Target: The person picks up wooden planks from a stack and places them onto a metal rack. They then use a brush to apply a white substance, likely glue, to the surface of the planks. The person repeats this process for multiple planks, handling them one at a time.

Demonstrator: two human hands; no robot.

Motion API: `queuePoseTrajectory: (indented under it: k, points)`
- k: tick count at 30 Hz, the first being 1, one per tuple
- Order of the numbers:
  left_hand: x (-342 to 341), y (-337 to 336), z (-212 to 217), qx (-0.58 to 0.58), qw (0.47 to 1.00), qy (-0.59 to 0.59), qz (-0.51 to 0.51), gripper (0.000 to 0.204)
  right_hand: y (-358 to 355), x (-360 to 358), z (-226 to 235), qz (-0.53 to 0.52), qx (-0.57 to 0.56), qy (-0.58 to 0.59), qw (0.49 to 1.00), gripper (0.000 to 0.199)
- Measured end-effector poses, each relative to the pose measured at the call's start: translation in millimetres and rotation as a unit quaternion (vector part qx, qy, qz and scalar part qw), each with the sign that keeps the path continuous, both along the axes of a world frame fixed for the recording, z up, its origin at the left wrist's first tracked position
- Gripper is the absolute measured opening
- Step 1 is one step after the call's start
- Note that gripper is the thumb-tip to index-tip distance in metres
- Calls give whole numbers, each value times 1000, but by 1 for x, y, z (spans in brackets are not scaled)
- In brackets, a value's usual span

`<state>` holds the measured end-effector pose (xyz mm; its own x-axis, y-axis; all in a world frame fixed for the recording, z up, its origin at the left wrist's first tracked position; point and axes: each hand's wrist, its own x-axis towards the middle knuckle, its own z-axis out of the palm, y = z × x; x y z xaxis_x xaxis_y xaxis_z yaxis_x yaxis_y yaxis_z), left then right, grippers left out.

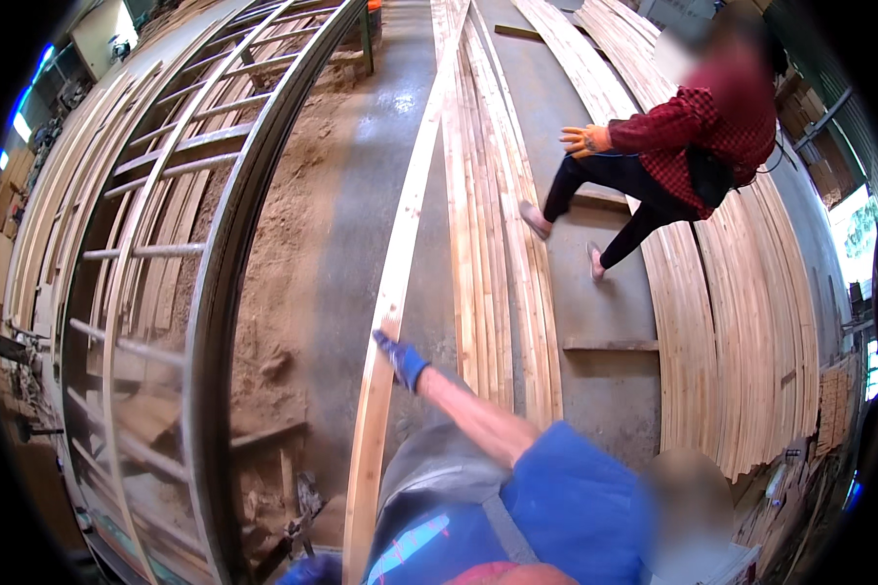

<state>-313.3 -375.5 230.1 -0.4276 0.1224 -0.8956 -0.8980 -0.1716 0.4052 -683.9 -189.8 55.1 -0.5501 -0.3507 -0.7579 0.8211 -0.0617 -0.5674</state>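
A long pale wooden board (412, 219) runs from the lower edge away from me, its far end crossing above other boards. My right hand (400, 361), in a blue and grey glove, is closed on the board's right edge, arm stretched forward. At the lower edge, my left hand (312, 569), in a dark blue glove, is beside the board's near part. Its fingers are blurred and partly cut off, so their hold cannot be made out.
A metal roller frame (219, 253) stands left, with sawdust (288, 234) beside it. Long boards (478, 253) lie on the floor ahead. At right, a person (693, 146) in a red checked shirt and orange gloves steps between them and wide board stacks (741, 341). A floor crosspiece (610, 345) lies nearby.
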Motion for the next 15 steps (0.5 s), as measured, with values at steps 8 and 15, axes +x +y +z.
queuePoseTrajectory:
  k: [8,15]
  points:
    - [-461,21,-94,235,962,136,42,45,9,-40,80,212,-270,-110,933,45]
    - [-462,-2,-21,-173,948,187,-192,51,38,-224,17,416,-313,-64,852,41]
